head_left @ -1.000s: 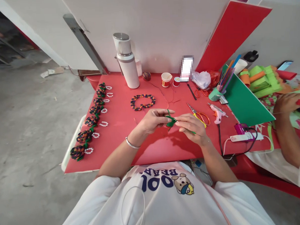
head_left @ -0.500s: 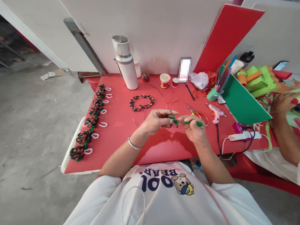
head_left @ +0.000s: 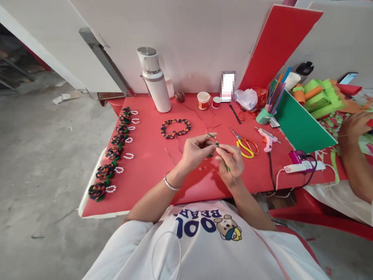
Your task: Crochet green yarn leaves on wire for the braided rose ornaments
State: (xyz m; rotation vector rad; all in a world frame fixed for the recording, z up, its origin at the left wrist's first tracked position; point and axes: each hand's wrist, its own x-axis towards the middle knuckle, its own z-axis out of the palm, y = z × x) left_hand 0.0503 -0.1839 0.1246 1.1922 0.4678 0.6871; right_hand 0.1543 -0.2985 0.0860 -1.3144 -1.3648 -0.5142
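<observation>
Tabletop: flat red table sheet point(head_left: 150, 165), smooth and matt.
Flask: tall white flask point(head_left: 156, 90), glossy body, brushed metal cap.
Scissors: yellow-handled scissors point(head_left: 243, 145), plastic grips, bare metal blades.
Bangle: thin silver bangle point(head_left: 169, 184), polished metal.
Floor: grey concrete floor point(head_left: 37, 161), rough and dull.
Strand: thin green strand point(head_left: 217, 144), too small to tell the material.

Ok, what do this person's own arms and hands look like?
Both are bare, with no gloves. The left hand has a thin silver bangle at the wrist; the right hand has nothing at its wrist. White T-shirt sleeves cover the upper arms.
</observation>
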